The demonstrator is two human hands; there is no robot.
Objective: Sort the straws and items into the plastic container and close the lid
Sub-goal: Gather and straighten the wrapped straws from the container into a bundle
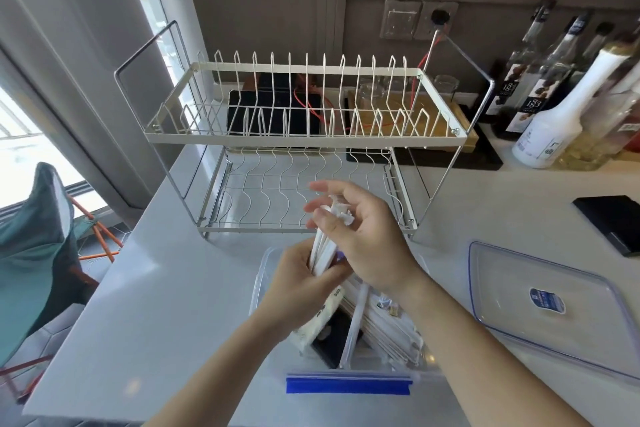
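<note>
Both hands met above the open plastic container, sharing a bundle of paper-wrapped straws held nearly upright. The left hand was closed around the bundle's lower part, thumb pressed across the front. The right hand pinched the crumpled top ends between thumb and forefinger, its other fingers spread loosely (not gripping anything). Below, inside the container, lay more wrapped straws, a white packet and a dark flat item. The clear lid rested on the counter, to the container's right, well apart.
</note>
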